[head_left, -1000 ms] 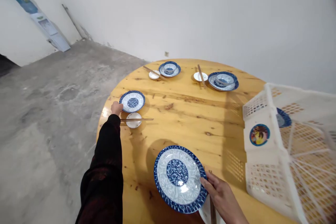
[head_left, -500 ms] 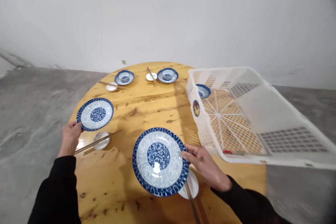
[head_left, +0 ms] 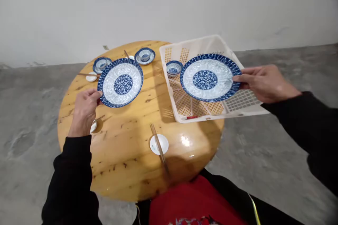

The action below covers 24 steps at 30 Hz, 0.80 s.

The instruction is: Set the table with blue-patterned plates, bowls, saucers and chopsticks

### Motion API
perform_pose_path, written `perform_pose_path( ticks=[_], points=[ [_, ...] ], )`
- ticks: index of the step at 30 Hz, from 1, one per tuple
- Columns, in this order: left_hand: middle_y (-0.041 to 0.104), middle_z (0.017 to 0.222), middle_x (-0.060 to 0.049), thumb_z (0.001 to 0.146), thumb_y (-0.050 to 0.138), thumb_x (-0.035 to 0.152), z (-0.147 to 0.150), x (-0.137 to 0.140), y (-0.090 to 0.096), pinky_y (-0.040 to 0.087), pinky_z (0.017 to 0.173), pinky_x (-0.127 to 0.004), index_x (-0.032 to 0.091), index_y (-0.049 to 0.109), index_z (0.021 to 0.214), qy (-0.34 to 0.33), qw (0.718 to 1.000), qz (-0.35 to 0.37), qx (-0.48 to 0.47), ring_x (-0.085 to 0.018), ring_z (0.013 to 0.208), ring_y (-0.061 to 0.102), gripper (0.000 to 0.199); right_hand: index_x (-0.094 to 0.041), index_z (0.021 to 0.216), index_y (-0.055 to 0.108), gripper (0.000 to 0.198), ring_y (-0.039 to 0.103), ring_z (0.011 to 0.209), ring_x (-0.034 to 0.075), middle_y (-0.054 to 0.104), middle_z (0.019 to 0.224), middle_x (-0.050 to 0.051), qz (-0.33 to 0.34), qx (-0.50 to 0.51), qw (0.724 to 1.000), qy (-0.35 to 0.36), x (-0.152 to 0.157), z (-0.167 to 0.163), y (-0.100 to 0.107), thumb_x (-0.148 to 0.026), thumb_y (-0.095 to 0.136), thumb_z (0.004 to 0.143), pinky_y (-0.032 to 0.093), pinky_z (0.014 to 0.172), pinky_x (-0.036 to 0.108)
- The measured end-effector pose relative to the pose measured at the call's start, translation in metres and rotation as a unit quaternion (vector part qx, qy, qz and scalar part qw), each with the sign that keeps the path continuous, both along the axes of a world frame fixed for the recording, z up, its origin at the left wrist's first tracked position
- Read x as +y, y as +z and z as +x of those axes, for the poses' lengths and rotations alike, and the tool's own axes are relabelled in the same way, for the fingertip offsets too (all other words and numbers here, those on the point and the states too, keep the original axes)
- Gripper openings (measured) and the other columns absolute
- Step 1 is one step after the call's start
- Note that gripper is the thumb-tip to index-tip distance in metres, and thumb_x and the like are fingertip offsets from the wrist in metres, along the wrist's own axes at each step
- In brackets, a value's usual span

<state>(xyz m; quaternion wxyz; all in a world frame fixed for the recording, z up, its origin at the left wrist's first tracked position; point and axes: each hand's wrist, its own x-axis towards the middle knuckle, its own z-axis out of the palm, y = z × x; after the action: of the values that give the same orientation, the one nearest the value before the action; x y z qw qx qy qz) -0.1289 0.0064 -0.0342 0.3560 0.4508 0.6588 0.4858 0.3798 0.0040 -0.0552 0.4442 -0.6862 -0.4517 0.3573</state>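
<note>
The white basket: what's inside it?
A blue-and-white bowl and a small red item. The plate in the right hand hides part of the basket and anything there.

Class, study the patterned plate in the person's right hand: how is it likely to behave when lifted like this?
The plate is probably stiff: gripped at one edge by the right hand, it shows no sag. That one-sided hold may let its unsupported side dip. Its ceramic look suggests it could chip if knocked.
</note>
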Motion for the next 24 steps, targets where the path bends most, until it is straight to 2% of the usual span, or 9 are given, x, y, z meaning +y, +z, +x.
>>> perform_pose_path(
  ticks=[3, 5, 9, 12, 18, 24],
  points=[
    [0.058, 0.059, 0.002, 0.067, 0.068, 0.021, 0.032, -0.011, 0.008, 0.041, 0.054, -0.023, 0.017, 0.063, 0.064, -0.014, 1.0, -0.004, -0.007, -0.01, 0.056, 0.047, 0.007, -0.007, 0.063, 0.062, 0.025, 0.053, 0.056, 0.009, 0.06, 0.058, 0.004, -0.071, -0.023, 0.997, -0.014, 0.018, 0.028, -0.026, -0.01, 0.068, 0.088, 0.051, 0.066, 0.034],
    [0.057, 0.059, 0.002, 0.065, 0.069, 0.022, 0.051, -0.02, 0.011, 0.041, 0.053, -0.022, 0.016, 0.063, 0.064, -0.011, 1.0, -0.009, -0.017, -0.01, 0.055, 0.048, 0.008, -0.006, 0.064, 0.061, 0.025, 0.051, 0.054, 0.007, 0.057, 0.055, 0.002, -0.115, -0.043, 0.992, 0.009, 0.027, 0.036, -0.047, -0.001, 0.062, 0.088, 0.049, 0.066, 0.032],
    [0.053, 0.056, 0.002, 0.062, 0.069, 0.024, 0.084, -0.035, 0.011, 0.039, 0.05, -0.022, 0.017, 0.062, 0.06, -0.004, 0.999, -0.028, -0.017, -0.009, 0.051, 0.043, 0.01, -0.005, 0.065, 0.061, 0.023, 0.051, 0.054, 0.008, 0.053, 0.049, -0.001, -0.2, -0.055, 0.975, 0.076, 0.045, 0.035, -0.091, 0.003, 0.059, 0.086, 0.048, 0.067, 0.032],
    [0.054, 0.057, 0.002, 0.062, 0.069, 0.026, 0.103, -0.044, 0.007, 0.04, 0.051, -0.022, 0.018, 0.062, 0.06, -0.009, 0.999, -0.045, -0.013, -0.01, 0.052, 0.044, 0.011, -0.007, 0.062, 0.06, 0.025, 0.052, 0.054, 0.008, 0.052, 0.047, -0.001, -0.239, -0.057, 0.964, 0.105, 0.06, 0.029, -0.12, 0.004, 0.058, 0.085, 0.048, 0.068, 0.032],
    [0.055, 0.059, 0.002, 0.064, 0.071, 0.033, 0.126, -0.054, -0.009, 0.044, 0.055, -0.023, 0.017, 0.062, 0.062, -0.005, 0.998, -0.066, -0.025, -0.01, 0.053, 0.049, 0.018, -0.012, 0.049, 0.055, 0.034, 0.053, 0.053, 0.01, 0.049, 0.043, -0.001, -0.267, -0.078, 0.95, 0.139, 0.079, 0.02, -0.159, 0.003, 0.064, 0.078, 0.05, 0.064, 0.03],
    [0.06, 0.062, 0.001, 0.064, 0.07, 0.035, 0.143, -0.056, -0.02, 0.047, 0.057, -0.024, 0.016, 0.066, 0.068, 0.0, 0.995, -0.089, -0.037, -0.011, 0.056, 0.053, 0.019, -0.015, 0.052, 0.061, 0.033, 0.061, 0.066, 0.02, 0.055, 0.05, 0.003, -0.202, -0.112, 0.951, 0.207, 0.079, 0.012, -0.176, -0.023, 0.075, 0.081, 0.053, 0.063, 0.033]
  ],
)
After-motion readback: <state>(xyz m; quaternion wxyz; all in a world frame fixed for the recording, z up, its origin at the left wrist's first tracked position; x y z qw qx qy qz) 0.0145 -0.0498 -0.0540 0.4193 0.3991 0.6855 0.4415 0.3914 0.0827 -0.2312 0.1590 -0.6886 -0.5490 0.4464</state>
